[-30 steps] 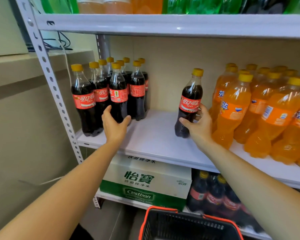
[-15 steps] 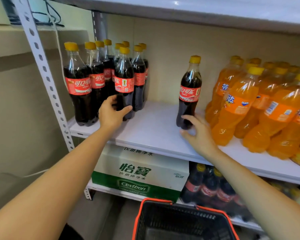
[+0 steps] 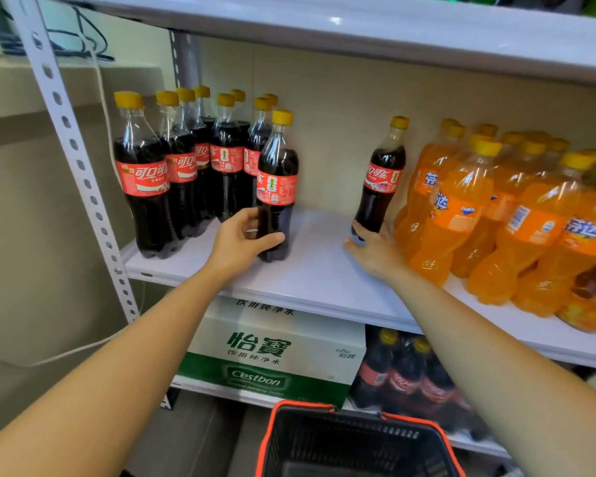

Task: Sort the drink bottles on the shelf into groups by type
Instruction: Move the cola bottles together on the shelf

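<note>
On the white shelf [image 3: 324, 280], a group of several cola bottles [image 3: 145, 180] with red labels and yellow caps stands at the left. My left hand [image 3: 241, 239] grips the lower body of one cola bottle [image 3: 277, 187] at the group's right front. A lone cola bottle [image 3: 381, 187] stands upright by itself beside the orange soda bottles [image 3: 461, 208] massed on the right. My right hand [image 3: 375, 249] lies low on the shelf, its fingertips against the base of that lone bottle.
A perforated metal post [image 3: 69, 142] frames the shelf's left side, with another shelf board above. Below sit a green-and-white water carton [image 3: 269, 356] and more cola bottles [image 3: 403, 373]. A black basket with a red rim [image 3: 351, 442] is at the bottom.
My right hand set the lone cola bottle upright, let go and sank to its base. My left hand closed on a cola bottle and drew it forward and right from the group.
</note>
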### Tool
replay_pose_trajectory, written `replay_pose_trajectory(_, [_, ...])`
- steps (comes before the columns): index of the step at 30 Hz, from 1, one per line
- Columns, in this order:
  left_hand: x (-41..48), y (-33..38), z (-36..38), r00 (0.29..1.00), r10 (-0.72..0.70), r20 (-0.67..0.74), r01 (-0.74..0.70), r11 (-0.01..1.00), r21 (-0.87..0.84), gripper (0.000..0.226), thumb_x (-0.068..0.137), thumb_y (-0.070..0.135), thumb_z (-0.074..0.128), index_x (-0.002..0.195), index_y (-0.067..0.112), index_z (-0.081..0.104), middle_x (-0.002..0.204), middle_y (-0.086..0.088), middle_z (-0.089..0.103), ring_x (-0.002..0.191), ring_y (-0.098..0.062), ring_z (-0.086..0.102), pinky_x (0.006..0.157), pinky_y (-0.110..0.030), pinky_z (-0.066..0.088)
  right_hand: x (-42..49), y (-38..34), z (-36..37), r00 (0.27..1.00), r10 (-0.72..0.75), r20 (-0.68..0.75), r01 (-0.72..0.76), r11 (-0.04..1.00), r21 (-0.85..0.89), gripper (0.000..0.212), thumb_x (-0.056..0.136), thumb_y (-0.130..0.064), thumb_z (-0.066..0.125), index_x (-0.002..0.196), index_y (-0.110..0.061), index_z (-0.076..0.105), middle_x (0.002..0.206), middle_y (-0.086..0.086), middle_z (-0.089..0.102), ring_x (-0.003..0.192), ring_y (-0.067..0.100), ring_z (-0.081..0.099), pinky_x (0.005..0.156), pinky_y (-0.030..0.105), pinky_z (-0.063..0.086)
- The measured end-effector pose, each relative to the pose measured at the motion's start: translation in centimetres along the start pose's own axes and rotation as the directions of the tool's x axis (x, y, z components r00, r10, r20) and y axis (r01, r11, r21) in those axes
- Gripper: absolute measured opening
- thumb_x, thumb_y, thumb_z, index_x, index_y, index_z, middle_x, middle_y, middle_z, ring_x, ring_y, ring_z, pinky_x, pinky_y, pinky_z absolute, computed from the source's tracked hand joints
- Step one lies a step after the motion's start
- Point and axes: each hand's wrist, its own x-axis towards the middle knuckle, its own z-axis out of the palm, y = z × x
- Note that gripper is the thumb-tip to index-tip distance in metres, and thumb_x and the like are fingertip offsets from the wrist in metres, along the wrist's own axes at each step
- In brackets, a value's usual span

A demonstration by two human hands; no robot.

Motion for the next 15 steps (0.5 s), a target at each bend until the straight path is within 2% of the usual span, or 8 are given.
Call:
replay_pose_trajectory(4, [-0.1, -0.1, 0.2, 0.995, -0.003, 0.097, 0.009, 0.998, -0.060, 0.055, 0.083, 0.018, 0.085, 0.132, 0.013, 0.061, 0.124, -0.003, 0.071, 0.109, -0.012, 0.070, 0.085, -0.022, 0.058, 2.4, 1.0, 0.2, 1.000, 0.005, -0.001, -0.005, 0.999, 0.040, 0.061, 0.099, -0.054, 0.052, 0.155, -0.033, 0.037, 0.166, 0.013, 0.011, 0.151, 0.039, 0.019, 0.124, 0.043, 0.023])
replay_pose_trajectory(7, [-0.1, -0.1, 0.3, 0.993, -0.006, 0.118, 0.016, 0.996, -0.090, 0.053, 0.082, 0.019, 0.086, 0.130, 0.015, 0.062, 0.123, -0.002, 0.072, 0.109, -0.015, 0.070, 0.088, -0.027, 0.059, 3.4, 1.6, 0.2, 1.000, 0.009, 0.010, -0.009, 1.000, 0.023, 0.065, 0.097, -0.060, 0.052, 0.155, -0.038, 0.036, 0.168, 0.009, 0.007, 0.152, 0.038, 0.018, 0.124, 0.043, 0.021])
replay_pose_trajectory(12, [-0.3, 0.2, 0.4, 0.992, -0.014, 0.124, 0.029, 0.993, -0.119, 0.051, 0.082, 0.018, 0.086, 0.128, 0.015, 0.062, 0.121, -0.002, 0.072, 0.107, -0.019, 0.072, 0.089, -0.033, 0.061, 4.1, 2.2, 0.4, 0.998, 0.012, 0.068, -0.005, 0.995, -0.105, 0.071, 0.095, -0.069, 0.044, 0.157, -0.048, 0.017, 0.169, 0.006, -0.009, 0.155, 0.036, 0.006, 0.124, 0.044, 0.010])
replay_pose_trajectory(15, [-0.8, 0.5, 0.6, 0.991, -0.013, 0.134, 0.032, 0.989, -0.144, 0.049, 0.083, 0.014, 0.085, 0.127, 0.014, 0.062, 0.120, -0.002, 0.072, 0.106, -0.020, 0.072, 0.087, -0.031, 0.061, 4.3, 2.2, 0.4, 0.995, 0.010, 0.096, 0.001, 0.994, -0.113, 0.071, 0.096, -0.069, 0.042, 0.157, -0.050, 0.012, 0.169, 0.006, -0.013, 0.155, 0.039, 0.001, 0.124, 0.046, 0.008])
